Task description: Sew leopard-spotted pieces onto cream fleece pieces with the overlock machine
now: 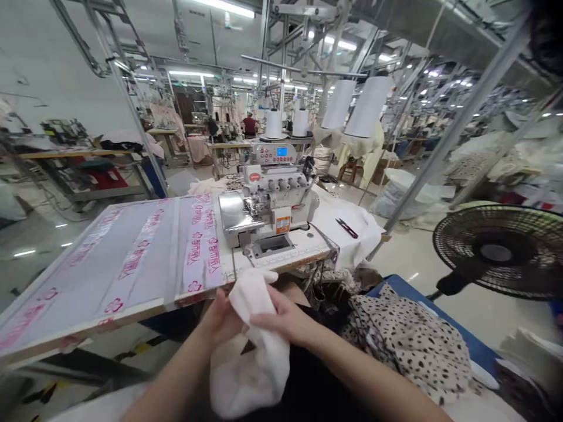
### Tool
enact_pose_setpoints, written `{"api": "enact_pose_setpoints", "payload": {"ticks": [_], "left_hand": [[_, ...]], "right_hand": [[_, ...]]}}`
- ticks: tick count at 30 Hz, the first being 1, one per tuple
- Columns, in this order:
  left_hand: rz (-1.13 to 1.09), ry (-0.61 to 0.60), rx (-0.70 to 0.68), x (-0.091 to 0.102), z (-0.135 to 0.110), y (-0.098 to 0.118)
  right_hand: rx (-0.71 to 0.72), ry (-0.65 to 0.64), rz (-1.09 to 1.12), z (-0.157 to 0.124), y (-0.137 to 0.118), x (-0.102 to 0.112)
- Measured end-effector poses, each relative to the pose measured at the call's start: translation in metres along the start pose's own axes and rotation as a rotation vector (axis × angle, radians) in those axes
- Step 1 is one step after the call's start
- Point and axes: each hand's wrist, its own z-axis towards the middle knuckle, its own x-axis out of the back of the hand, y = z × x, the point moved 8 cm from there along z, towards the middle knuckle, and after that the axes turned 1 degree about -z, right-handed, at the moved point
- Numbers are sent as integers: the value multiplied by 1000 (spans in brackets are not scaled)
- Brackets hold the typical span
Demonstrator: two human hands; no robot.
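My left hand and my right hand hold a piece of soft white fabric up in front of me, just below the sewing table's front edge. The cloth is gathered between both hands, and its lower part hangs in a loose fold over my lap. Straight ahead stands an overlock sewing machine, its needle area a short way beyond my fingers. Black-handled thread snips lie on white cloth to the machine's right.
A wide board covered in clear, pink-printed tape extends left from the machine. A heap of spotted fabric lies in a blue bin at my right, beyond which stands a black fan. Thread cones and metal racks rise behind; a co-worker sits far back.
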Motion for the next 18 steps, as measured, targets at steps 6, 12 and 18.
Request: {"api": "enact_pose_setpoints", "payload": {"ticks": [6,12,18], "left_hand": [[-114,527,-239,25,3,74],[243,266,-100,-7,3,67],[918,390,-94,1,-3,71]], "right_hand": [[1,2,-402,-21,32,3],[90,-17,-161,7,19,28],[-99,40,320,39,14,33]]}}
